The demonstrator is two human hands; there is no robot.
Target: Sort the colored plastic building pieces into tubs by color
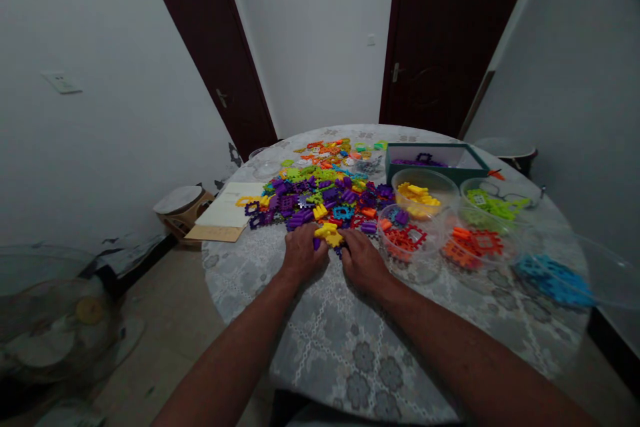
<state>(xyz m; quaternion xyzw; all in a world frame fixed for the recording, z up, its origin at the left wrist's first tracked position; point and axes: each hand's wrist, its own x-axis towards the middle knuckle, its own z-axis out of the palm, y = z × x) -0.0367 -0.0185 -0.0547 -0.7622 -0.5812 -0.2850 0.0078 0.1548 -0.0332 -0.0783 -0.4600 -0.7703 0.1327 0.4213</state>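
My left hand and my right hand meet at the near edge of a big heap of plastic building pieces, mostly purple and lime green. Between them is a yellow plastic building piece, with the fingers of both hands closed on its sides. Bits of purple show beside my left thumb and under the yellow piece; whether they are joined to it I cannot tell. My fingertips are partly hidden.
Clear tubs on the right hold yellow pieces, red pieces, orange-red pieces, green pieces and blue pieces. Behind them stands a dark green box with purple pieces. An open notebook lies left. A fan stands on the floor.
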